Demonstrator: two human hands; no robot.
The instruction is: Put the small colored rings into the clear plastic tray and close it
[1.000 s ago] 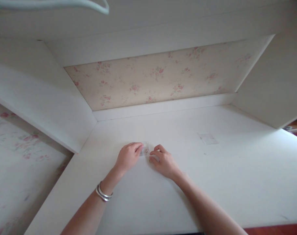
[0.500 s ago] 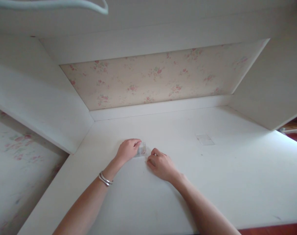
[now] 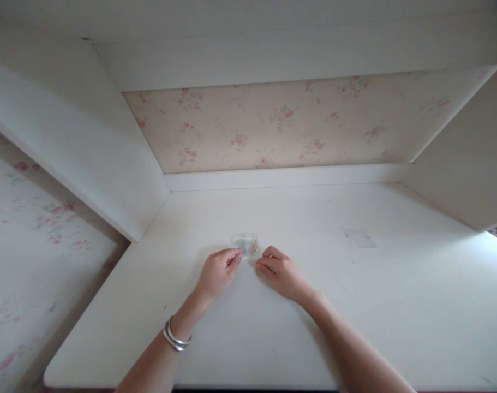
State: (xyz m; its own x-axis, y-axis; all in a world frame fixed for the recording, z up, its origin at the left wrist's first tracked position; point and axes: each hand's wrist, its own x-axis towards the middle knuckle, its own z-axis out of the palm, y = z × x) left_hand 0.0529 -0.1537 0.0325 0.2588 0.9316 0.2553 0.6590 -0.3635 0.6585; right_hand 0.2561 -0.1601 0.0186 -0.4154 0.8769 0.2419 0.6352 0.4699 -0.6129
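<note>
Your hands meet at a small clear packet.
Your left hand [image 3: 216,272] and right hand [image 3: 280,268] rest on the surface [image 3: 395,305], curled fingers touching the packet's [image 3: 245,243] near edge, not clamping it.

no legible text, packet print perhaps blurred

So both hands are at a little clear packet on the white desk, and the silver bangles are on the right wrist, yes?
Not quite. The head view shows the silver bangles on the left wrist. Both hands, left hand and right hand, are at the little clear packet on the white desk.
</note>
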